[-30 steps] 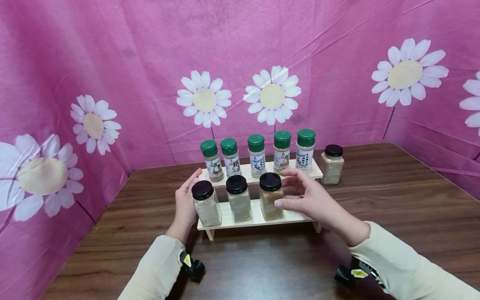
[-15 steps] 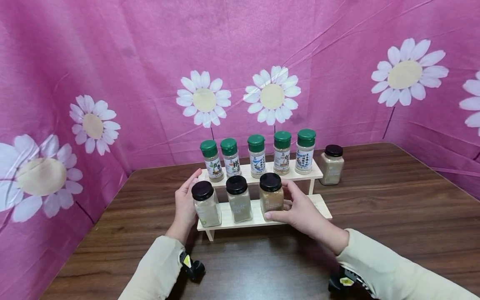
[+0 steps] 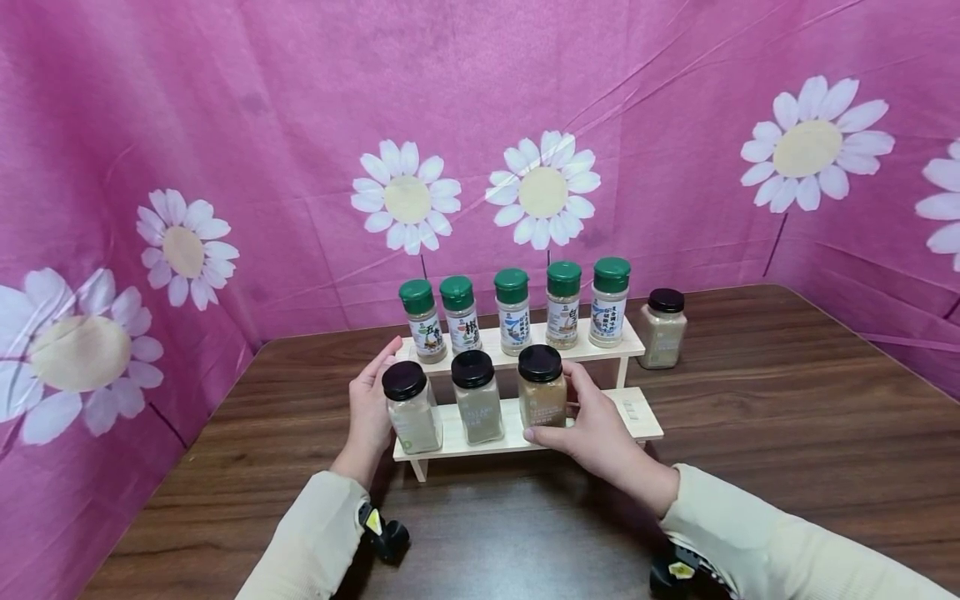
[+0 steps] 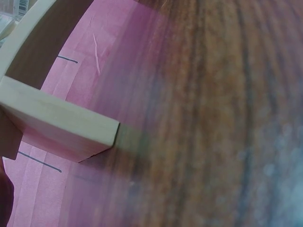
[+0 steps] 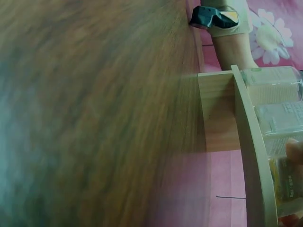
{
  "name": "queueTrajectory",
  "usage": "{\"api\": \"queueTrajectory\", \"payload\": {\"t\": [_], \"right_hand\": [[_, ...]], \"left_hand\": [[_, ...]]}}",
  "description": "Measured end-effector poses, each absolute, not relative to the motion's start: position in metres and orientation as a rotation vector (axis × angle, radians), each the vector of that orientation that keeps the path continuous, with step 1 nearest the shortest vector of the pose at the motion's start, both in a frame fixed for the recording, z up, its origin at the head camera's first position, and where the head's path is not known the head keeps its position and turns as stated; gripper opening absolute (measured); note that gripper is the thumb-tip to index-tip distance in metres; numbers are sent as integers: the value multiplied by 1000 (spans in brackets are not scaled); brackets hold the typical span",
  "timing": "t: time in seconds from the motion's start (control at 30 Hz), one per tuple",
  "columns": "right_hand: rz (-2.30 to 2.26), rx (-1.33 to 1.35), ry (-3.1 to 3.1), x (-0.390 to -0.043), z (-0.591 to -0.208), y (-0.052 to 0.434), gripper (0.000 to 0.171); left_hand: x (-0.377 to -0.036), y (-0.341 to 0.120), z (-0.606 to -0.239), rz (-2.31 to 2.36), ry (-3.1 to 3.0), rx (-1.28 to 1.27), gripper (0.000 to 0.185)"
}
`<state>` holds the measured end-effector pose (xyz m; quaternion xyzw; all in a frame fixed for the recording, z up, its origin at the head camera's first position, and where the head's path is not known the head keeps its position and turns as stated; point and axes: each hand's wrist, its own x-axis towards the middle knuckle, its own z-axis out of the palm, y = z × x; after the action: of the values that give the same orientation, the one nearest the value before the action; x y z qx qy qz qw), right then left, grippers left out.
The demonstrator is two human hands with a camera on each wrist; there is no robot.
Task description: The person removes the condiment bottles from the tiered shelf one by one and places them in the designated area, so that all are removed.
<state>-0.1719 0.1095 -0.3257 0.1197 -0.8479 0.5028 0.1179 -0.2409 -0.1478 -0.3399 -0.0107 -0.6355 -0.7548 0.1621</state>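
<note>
right hand (image 3: 592, 425) grips brown-powder jar (image 3: 542, 390) on rack (image 3: 637, 412); left hand (image 3: 371, 408) clasps rack's end.

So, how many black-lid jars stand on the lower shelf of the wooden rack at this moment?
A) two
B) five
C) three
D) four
C: three black-lid jars stand in a row on the lower shelf of the rack, and the right hand holds the rightmost jar; a fourth black-lid jar stands on the table beside the rack, not on it.
</note>
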Motion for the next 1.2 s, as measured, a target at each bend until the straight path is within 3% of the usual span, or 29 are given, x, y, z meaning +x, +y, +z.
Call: {"api": "queueTrajectory", "payload": {"t": [0.4,0.93,1.2], "right_hand": [[1480,265,-2427,-169,-329,107,77],[1552,339,-2200,-165,-328,108,68],[1532,395,-2036,-163,-325,115,73]], "left_hand": [[-240,-148,-340,-2153,-1813,-20,35],[-241,-150,-340,-2139,-1801,-35,35],[-240,-148,-341,-2160,-1796,-29,36]]}}
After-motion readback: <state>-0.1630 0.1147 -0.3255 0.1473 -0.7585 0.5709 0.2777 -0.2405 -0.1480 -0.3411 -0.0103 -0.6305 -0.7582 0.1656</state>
